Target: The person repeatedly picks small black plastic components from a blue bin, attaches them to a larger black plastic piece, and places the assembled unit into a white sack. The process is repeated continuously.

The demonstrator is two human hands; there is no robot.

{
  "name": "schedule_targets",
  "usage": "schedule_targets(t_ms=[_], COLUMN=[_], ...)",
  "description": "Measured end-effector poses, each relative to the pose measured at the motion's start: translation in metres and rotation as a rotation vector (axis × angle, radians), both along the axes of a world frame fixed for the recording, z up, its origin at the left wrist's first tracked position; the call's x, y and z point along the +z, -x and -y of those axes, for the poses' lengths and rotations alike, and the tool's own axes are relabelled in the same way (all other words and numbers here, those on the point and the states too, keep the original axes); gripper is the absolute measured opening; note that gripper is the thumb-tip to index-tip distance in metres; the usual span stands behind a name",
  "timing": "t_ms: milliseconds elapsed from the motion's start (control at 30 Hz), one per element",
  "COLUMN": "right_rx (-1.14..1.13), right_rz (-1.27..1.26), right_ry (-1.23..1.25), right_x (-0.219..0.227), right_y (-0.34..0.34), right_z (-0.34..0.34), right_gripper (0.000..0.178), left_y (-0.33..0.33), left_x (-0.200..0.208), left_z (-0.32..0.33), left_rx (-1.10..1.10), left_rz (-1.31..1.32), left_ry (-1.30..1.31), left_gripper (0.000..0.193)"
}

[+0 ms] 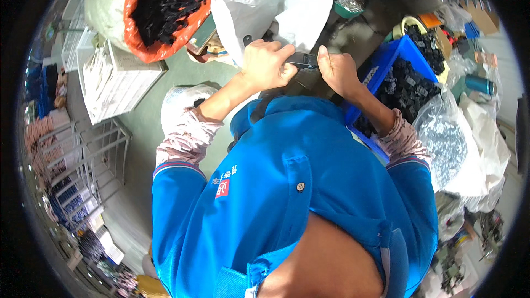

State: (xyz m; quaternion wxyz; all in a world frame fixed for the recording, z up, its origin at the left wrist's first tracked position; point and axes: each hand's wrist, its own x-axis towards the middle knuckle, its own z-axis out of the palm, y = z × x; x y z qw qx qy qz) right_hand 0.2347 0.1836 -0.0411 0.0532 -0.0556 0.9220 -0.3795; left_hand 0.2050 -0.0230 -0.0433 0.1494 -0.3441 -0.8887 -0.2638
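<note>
Between the left hand and the right hand, a black plastic part is stretching crosswise, both gripping it with curled fingers. Just beyond, a white sack is gaping; far left, an orange bag, and right, a blue crate, are holding black pieces.

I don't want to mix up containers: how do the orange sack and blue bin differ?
The orange sack has a soft, rounded rim; the blue bin has straight sides. The sack lies left of the left hand; the bin, right of the right hand. Both hold black pieces.
</note>
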Motion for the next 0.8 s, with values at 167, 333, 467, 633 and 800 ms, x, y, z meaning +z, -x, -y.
schedule_targets(t_ms=[167, 333, 467, 633, 800], right_rx=[0.154, 0.242, 0.242, 0.287, 0.010], right_rz=[-0.201, -0.559, -0.524, -0.303, -0.324], right_ry=[0.113, -0.102, -0.063, 0.054, -0.273], right_x=[0.016, 0.051, 0.056, 0.054, 0.043], right_y=[0.003, 0.009, 0.014, 0.021, 0.024], right_z=[-0.026, -0.033, -0.036, -0.048, -0.058], right_gripper=[0.029, 0.022, 0.031, 0.040, 0.036], left_y=[0.008, 0.008, 0.005, 0.020, 0.027], left_x=[0.001, 0.022, 0.044, 0.046, 0.036], left_z=[-0.018, -0.035, -0.040, -0.034, -0.040], left_rx=[0.000, -0.093, -0.076, -0.161, -0.380], left_rz=[0.714, 1.545, 1.752, 2.142, 1.142], left_ry=[-0.068, -0.466, -0.468, -0.454, -0.435], left_gripper=[0.015, 0.014, 0.015, 0.021, 0.025])
